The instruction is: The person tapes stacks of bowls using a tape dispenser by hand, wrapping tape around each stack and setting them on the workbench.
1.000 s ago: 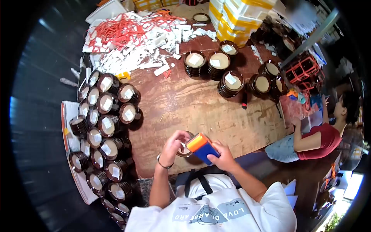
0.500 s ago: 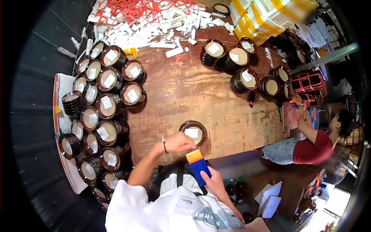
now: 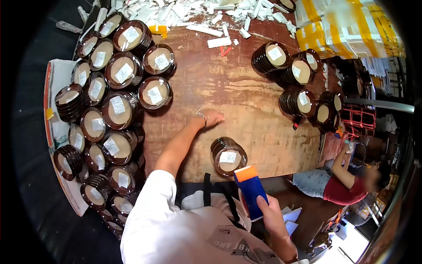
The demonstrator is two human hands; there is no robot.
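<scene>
My right hand point(image 3: 273, 214) grips a blue box-like dispenser point(image 3: 254, 196) with an orange end, just below a stack of brown-rimmed round dishes point(image 3: 229, 159). A white label lies on the top dish. My left hand point(image 3: 214, 118) reaches over the wooden table, beyond that stack and not touching it. Its fingers look blurred, and whether they hold anything cannot be made out.
Many labelled dish stacks point(image 3: 118, 110) crowd the left side. More stacks point(image 3: 297, 102) stand at the right beside a red-and-black object point(image 3: 296, 125). White foam scraps point(image 3: 219, 42) and taped boxes point(image 3: 347, 28) lie at the back. A co-worker point(image 3: 346, 186) is at the right.
The view has shifted. My left hand has moved from the dish by the dispenser's end out over the table. My right hand still holds the dispenser, now further right.
</scene>
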